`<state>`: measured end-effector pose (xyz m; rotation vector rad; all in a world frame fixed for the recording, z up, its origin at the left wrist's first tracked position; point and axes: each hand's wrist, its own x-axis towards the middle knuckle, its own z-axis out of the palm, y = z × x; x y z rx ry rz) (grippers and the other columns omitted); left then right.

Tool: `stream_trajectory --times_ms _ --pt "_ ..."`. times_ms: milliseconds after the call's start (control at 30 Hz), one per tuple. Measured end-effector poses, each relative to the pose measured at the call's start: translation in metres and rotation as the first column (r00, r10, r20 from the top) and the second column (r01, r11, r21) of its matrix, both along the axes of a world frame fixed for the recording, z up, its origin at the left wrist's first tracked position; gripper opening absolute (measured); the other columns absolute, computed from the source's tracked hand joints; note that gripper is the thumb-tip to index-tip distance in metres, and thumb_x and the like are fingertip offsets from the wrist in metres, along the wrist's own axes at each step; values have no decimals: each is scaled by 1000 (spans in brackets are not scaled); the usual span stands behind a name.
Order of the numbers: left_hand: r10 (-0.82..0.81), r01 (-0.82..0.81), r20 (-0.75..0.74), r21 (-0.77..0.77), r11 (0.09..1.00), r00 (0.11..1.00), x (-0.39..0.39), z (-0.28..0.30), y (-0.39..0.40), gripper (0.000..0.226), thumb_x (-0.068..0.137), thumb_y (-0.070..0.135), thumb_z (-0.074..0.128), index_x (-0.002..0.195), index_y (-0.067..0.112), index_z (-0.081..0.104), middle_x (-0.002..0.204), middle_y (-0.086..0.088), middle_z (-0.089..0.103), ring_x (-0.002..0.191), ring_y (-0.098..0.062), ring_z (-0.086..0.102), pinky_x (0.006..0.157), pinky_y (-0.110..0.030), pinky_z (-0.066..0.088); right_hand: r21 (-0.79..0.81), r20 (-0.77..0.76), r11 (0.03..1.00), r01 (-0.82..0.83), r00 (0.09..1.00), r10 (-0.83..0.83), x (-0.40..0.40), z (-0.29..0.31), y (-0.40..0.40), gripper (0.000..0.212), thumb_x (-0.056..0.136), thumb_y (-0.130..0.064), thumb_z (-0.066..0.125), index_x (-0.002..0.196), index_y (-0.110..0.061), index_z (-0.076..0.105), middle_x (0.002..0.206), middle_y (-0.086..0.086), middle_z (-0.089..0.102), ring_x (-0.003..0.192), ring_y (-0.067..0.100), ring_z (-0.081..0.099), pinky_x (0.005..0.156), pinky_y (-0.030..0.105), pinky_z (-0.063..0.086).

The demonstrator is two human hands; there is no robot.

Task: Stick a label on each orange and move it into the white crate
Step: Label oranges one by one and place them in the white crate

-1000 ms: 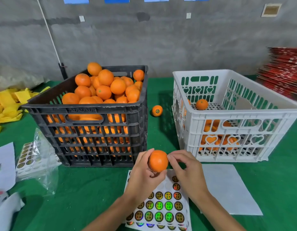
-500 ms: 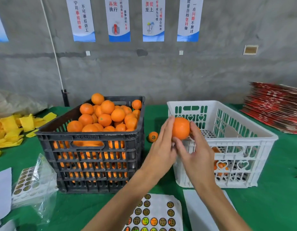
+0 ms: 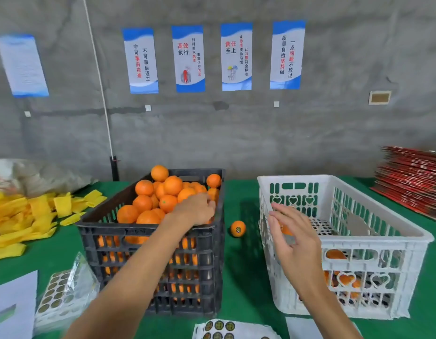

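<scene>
Left hand (image 3: 196, 209) is down on the heap in the black crate (image 3: 148, 241), fingers curled over an orange at the near right corner of the pile, though the fruit under them is mostly hidden, so whether it is truly gripped I cannot tell. Right hand (image 3: 294, 237) hangs over the near left corner of the white crate (image 3: 373, 243), fingers spread and relaxed, nothing in it; a blur of orange shows past the fingers inside the crate. Through the white crate's heart-shaped cutouts a few oranges (image 3: 344, 277) lie along the bottom, so some are done, but the floor of it is still largely bare. The black crate is piled above its rim, so by my reckoning most of the job is left. One stray orange (image 3: 238, 228) with a dark label on it sits on the desk (image 3: 239, 285) between the two crates, touching neither; it looks labelled but not yet moved. At the bottom edge the label sheet (image 3: 224, 330) peeks in, round stickers in rows, with more sheets in a clear bag (image 3: 63, 297) at the lower left. The desk is covered in green cloth; yellow foam sleeves (image 3: 26, 216) are heaped at the far left, a stack of red flat cartons (image 3: 415, 182) at the right. Behind, a bare grey concrete wall with four blue-and-white posters (image 3: 213, 58) in a row.
</scene>
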<state>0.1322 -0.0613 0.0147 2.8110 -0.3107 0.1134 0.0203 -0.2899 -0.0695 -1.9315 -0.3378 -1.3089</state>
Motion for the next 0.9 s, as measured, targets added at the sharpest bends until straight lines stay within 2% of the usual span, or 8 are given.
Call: stream_trajectory --times_ms 100,200,367,467,533,667,767,900 --pt "150 -116 -190 182 976 970 17 1 54 28 101 25 49 110 5 66 110 -21 65 109 -38 63 74 -35 43 43 -46 995 -94 994 95 9 -5 28 21 94 -17 70 112 -13 78 124 -7 71 121 13 63 111 33 45" --pt "295 -206 -181 393 896 938 30 -3 96 43 101 27 54 141 14 56 142 -14 56 129 -36 53 107 -46 44 29 -70 989 -148 986 150 17 -9 53 19 94 -15 72 112 -15 78 124 -11 71 122 12 63 110 24 41" --pt "297 -192 -253 370 909 921 43 -3 124 71 99 26 65 161 28 30 164 -10 34 145 -33 41 108 -40 42 12 -117 981 -193 974 193 25 -14 75 22 97 -25 67 115 -19 77 126 -16 68 124 7 60 109 19 40" --pt "275 -240 -114 255 937 955 35 -1 121 61 93 21 69 149 27 47 150 -12 49 131 -34 55 96 -38 49 30 -132 979 -204 970 206 23 -18 77 24 98 -29 63 116 -21 77 127 -19 67 124 6 59 109 15 38" --pt "223 -238 138 109 965 965 23 2 113 61 90 32 72 145 26 48 140 -14 49 118 -40 60 95 -47 52 43 -145 978 -204 967 208 21 -20 74 25 98 -30 62 117 -21 77 127 -20 66 125 6 59 109 16 39" --pt "83 136 661 -273 953 746 -31 -5 71 62 85 52 75 136 37 44 129 1 40 83 -21 61 69 -34 55 91 -194 966 -243 947 256 10 -18 66 32 102 -43 58 128 -30 70 132 -24 63 130 7 57 110 24 43" --pt "-83 378 760 -222 899 644 -76 -38 24 70 82 53 77 141 32 45 133 3 37 97 -14 59 64 -26 59 119 -224 957 -264 932 285 -4 -17 68 43 100 -59 52 138 -38 58 132 -23 63 129 8 58 106 31 48" --pt "-160 445 745 -200 873 648 -104 -92 -18 73 83 48 82 142 21 48 131 0 36 98 -15 59 56 -28 58 165 -343 966 -198 907 245 -23 -38 53 70 89 -77 55 148 -43 44 134 -17 62 122 4 60 102 32 52"
